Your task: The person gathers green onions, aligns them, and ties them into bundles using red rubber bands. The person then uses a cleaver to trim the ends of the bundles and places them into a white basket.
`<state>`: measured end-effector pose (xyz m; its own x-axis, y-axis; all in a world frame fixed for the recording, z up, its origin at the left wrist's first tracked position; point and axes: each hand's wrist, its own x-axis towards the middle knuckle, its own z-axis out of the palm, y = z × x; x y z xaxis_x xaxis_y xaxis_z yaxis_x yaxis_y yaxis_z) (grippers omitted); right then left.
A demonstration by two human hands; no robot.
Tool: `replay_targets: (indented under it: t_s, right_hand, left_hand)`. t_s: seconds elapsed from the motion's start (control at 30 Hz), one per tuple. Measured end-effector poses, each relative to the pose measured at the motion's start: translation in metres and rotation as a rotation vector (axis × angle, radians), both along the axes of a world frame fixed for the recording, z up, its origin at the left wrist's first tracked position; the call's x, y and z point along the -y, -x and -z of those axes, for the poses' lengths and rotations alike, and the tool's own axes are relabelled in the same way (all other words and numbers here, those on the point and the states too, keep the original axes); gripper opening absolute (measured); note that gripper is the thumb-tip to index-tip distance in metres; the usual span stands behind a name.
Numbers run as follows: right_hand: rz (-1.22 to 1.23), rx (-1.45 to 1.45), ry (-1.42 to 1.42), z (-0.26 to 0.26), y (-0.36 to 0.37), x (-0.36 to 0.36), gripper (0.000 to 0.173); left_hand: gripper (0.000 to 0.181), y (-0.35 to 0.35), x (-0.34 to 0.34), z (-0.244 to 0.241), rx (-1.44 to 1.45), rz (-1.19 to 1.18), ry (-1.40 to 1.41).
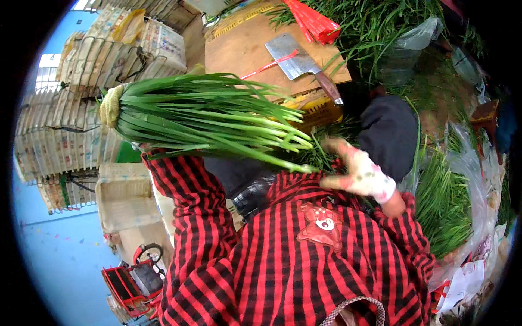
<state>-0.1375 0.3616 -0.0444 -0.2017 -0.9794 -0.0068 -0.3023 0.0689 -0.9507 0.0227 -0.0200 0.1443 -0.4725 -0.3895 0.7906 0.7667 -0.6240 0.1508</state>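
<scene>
My left hand (110, 106), in a yellowish glove, is wrapped around the leafy end of a large bunch of green garlic chives (195, 116). The bunch hides most of that hand, and only the fingers show. Its pale stem ends point right, with one longer stalk hanging below the others. Just beyond those ends, my right hand (359, 169) is blurred, its fingers apart and nothing visible in them. It wears a stained white glove. Behind the bunch, a cleaver (293, 57) with a wooden handle lies on a board (236, 53), a red tie strip (269, 65) across its blade.
A bundle of red strips (316, 24) lies at the board's far edge, beside loose greens (375, 40). More greens (442, 203) lie in clear plastic (477, 175) to my right. Stacked plastic crates (69, 130) and a red cart (130, 285) stand on the left.
</scene>
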Motion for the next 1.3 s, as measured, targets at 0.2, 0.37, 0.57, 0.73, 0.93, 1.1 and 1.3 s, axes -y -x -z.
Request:
replay_targets:
  t_s: [0.2, 0.37, 0.57, 0.73, 0.93, 1.1, 1.3]
  right_hand:
    - [-0.142, 1.28, 0.225, -0.018, -0.008, 0.036, 0.057]
    - [0.168, 0.707, -0.292, -0.014, 0.005, -0.005, 0.033]
    - [0.333, 0.873, 0.017, -0.059, -0.006, -0.019, 0.038]
    - [-0.042, 1.224, -0.013, -0.049, 0.005, 0.023, 0.029]
    - [0.005, 1.574, 0.081, -0.027, 0.002, 0.032, 0.021]
    - [-0.015, 0.636, 0.368, -0.022, 0.01, -0.017, 0.024]
    - [0.293, -0.327, 0.014, -0.028, 0.003, -0.047, 0.027]
  left_hand:
    - [0.033, 0.028, -0.01, 0.004, 0.018, 0.022, 0.134]
    - [0.033, 0.025, -0.01, 0.003, 0.028, -0.018, 0.196]
    - [0.033, 0.036, -0.017, -0.002, 0.026, -0.003, 0.257]
    - [0.033, 0.056, -0.029, -0.005, 0.033, 0.024, 0.329]
    - [0.032, 0.065, -0.029, -0.003, 0.003, 0.012, 0.416]
    - [0.029, 0.051, 0.024, 0.003, -0.223, 0.057, 0.374]
    - [0.026, 0.037, 0.037, 0.009, -0.278, -0.037, 0.226]
